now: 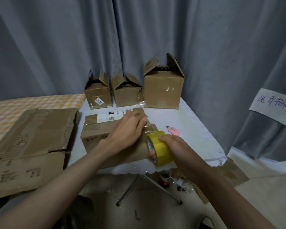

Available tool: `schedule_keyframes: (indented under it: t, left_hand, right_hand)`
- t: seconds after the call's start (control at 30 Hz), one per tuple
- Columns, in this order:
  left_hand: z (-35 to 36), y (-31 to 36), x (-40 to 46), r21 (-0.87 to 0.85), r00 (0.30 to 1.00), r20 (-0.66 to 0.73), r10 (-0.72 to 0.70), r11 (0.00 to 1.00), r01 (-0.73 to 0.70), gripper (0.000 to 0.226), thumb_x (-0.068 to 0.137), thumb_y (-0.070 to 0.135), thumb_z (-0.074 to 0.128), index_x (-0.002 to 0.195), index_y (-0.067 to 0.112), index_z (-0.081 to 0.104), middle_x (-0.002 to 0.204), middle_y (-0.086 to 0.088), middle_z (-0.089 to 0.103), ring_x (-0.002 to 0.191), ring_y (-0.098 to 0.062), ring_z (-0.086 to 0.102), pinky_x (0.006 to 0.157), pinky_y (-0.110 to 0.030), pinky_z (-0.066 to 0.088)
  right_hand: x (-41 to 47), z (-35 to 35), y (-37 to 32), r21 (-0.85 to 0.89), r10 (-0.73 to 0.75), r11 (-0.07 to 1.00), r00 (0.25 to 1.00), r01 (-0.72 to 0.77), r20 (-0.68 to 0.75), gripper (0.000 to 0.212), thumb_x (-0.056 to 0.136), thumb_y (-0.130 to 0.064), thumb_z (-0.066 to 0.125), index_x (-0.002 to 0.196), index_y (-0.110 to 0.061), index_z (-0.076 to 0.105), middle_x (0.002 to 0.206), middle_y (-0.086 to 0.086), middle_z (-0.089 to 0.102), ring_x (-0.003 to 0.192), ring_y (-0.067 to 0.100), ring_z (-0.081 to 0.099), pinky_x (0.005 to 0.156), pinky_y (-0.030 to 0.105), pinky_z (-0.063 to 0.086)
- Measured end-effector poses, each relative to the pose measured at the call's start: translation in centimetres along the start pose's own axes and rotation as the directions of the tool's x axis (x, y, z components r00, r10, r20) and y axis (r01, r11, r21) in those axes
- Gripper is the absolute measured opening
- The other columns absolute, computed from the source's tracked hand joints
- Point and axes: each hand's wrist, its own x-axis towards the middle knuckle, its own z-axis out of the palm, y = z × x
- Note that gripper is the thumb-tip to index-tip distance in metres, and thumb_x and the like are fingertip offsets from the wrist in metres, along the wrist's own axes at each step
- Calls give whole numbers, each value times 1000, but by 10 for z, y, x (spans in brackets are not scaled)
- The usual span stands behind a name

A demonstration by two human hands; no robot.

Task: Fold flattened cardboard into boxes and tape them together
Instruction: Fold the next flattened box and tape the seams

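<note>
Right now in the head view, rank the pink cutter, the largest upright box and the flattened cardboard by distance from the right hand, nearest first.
1. Pink cutter, on the table just beyond the right hand.
2. Largest upright box, at the table's back.
3. Flattened cardboard, far left.

The tape roll (160,148) in my right fingers (153,154) is yellow. Under my left fingers (143,120) the box (96,134) is brown with a white label (106,117). Beyond my right fingers lies a pink cutter (173,130) on the white worktop (188,129). Left of my fingers, the cloth (31,103) has orange-and-white checks.
</note>
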Motion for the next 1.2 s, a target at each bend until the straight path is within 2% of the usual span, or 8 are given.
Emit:
schedule_keyframes:
  t: [0.27,0.37,0.47,0.57,0.73,0.93,1.1,1.2]
  left_hand:
    - [11,-11,-8,21,945,249,-210,977,212,94,80,88,21,152,29,33,159,11,27,143,-13,27,113,-34,25]
    - [11,-10,-6,37,931,274,-243,970,242,108,67,98,19,152,33,30,159,14,23,142,-13,26,109,-35,26]
    - [11,-9,-4,45,923,290,-252,967,250,111,64,98,20,153,33,29,159,14,22,142,-14,27,106,-33,26]
    - [11,-9,-4,32,921,291,-259,965,261,112,63,98,21,153,32,29,159,13,23,141,-14,26,102,-30,24]
    - [10,-7,-5,28,926,278,-258,965,260,108,66,96,25,153,31,29,160,14,22,142,-13,25,104,-29,22]
    - [8,-2,-7,65,928,285,-240,971,231,110,66,94,21,155,30,25,161,13,20,145,-12,22,113,-35,21]
    - [7,-2,-10,59,927,295,-231,973,224,115,63,96,22,156,29,22,162,12,18,144,-11,21,114,-35,19]
    - [8,-2,-10,57,925,303,-231,973,224,117,62,98,21,156,29,20,162,13,16,145,-11,20,114,-35,18]
  right_hand:
    - [16,4,-3,44,164,986,983,-161,-78,23,102,-30,50,106,-7,54,58,8,71,52,19,69,52,27,56]
    - [23,-1,6,26,194,981,974,-193,-114,22,98,-36,55,106,-15,57,103,19,66,96,33,67,89,44,56]
    - [25,-9,7,138,59,989,998,-54,-33,32,101,-27,44,69,-23,49,64,4,49,63,20,46,64,33,40]
    - [37,-32,3,-143,-99,987,985,78,-143,35,101,-21,43,76,-12,67,62,1,64,59,16,58,57,25,48]
    - [83,-64,5,-743,-332,667,915,54,-232,29,96,-33,61,105,-9,74,106,6,73,100,19,62,79,28,45]
    - [122,-63,22,-931,-378,356,898,-83,-224,35,97,-44,58,111,-14,68,120,12,52,118,31,46,87,41,45]
    - [119,-61,15,-857,-439,513,874,53,-209,15,91,-31,67,92,-21,55,90,3,67,82,25,62,71,38,52]
    - [106,-57,-1,-682,-563,646,817,343,-123,11,89,-18,73,92,-23,64,82,2,69,68,19,68,55,37,57]
